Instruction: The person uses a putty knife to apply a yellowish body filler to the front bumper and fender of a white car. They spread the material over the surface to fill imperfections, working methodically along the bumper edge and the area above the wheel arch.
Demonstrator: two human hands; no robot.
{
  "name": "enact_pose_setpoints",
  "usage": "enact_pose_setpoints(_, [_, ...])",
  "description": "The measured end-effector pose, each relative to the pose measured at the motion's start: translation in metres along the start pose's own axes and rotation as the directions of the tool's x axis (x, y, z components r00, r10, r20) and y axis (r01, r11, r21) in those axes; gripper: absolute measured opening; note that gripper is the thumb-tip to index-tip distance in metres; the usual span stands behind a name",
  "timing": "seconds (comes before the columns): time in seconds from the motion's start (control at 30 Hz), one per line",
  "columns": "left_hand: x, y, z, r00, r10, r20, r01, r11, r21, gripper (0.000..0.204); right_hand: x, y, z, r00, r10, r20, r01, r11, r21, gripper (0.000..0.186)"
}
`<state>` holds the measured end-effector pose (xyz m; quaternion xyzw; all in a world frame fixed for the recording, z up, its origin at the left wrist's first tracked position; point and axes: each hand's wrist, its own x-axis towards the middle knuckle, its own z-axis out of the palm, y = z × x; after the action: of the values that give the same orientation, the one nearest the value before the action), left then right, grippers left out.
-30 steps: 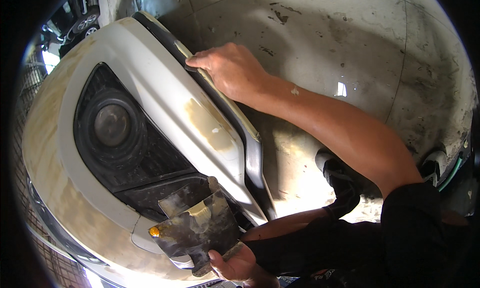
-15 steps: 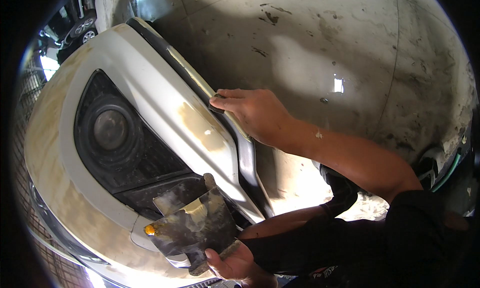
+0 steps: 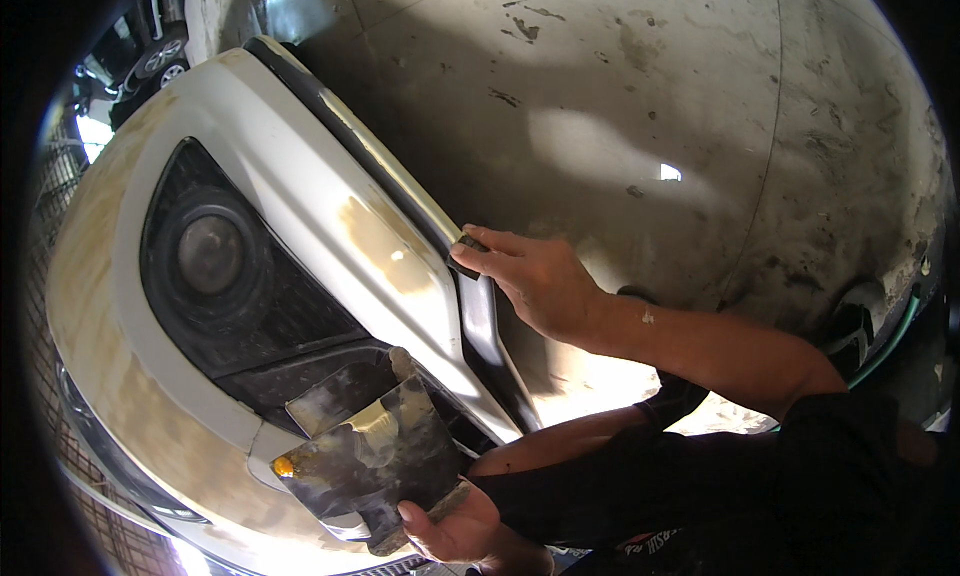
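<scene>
Clearly, a white car bumper (image 3: pixel 300 216) is being worked on where it rests on a stained concrete floor (image 3: pixel 650 96), its face turned up toward the camera. The right hand (image 3: pixel 540 286) is laid along the bumper's upper edge, beside a dark trim strip (image 3: pixel 485 316), and a small dark block (image 3: pixel 466 255), possibly a sanding pad, is pinched between its thumb and fingertips. The block is pressed flat against the bumper, just beside a tan patch of filler (image 3: pixel 375 246), so that the surface can be rubbed evenly; the fingers are closed on it, though the grip is partly hidden by the hand itself.

The left hand (image 3: pixel 450 526) is seen at the lower edge of the view, its fingers curled under a stack of flat metal spreader blades (image 3: pixel 375 451). The blades are held level, low and off to the side in front of the bumper, seemingly as a palette: a yellowish dab of filler (image 3: pixel 284 466) is carried at the left corner and smears are spread over the top blade. Behind the blades, a black grille opening with a round fog lamp (image 3: pixel 210 254) is set into the bumper. Tan sanded areas are visible along the bumper's left flank. A car wheel (image 3: pixel 165 61) is glimpsed at the upper left, well apart from the work.
</scene>
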<state>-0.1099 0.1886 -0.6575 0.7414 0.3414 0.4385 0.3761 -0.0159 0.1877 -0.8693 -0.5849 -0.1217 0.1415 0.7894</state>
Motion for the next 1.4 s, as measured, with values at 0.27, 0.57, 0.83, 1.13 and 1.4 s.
enact_pose_setpoints(0.27, [-0.004,0.002,0.0,0.998,-0.065,0.02,0.066,0.994,-0.087,0.039,-0.023,0.0,0.002,1.0,0.011,-0.009,-0.011,1.0,-0.003,0.04])
enact_pose_setpoints(0.57, [-0.004,0.005,0.006,0.997,-0.056,0.057,0.059,0.997,-0.05,0.039,-0.046,0.002,0.0,0.998,0.044,0.049,-0.048,0.995,0.088,0.041])
enact_pose_setpoints(0.83, [0.002,0.009,0.004,0.922,-0.116,0.37,0.098,0.993,0.067,0.046,0.021,0.028,-0.036,0.935,0.351,-0.049,-0.307,0.87,0.387,0.021])
enact_pose_setpoints(1.13, [0.013,0.009,0.015,0.802,-0.277,0.53,0.443,0.871,-0.215,0.048,0.152,0.061,-0.029,0.943,0.334,0.012,-0.289,0.796,0.533,0.015])
enact_pose_setpoints(1.4, [0.014,0.006,0.015,0.867,-0.38,0.323,0.448,0.878,-0.171,0.048,0.192,0.054,-0.007,0.95,0.31,-0.029,-0.183,0.633,0.752,0.013])
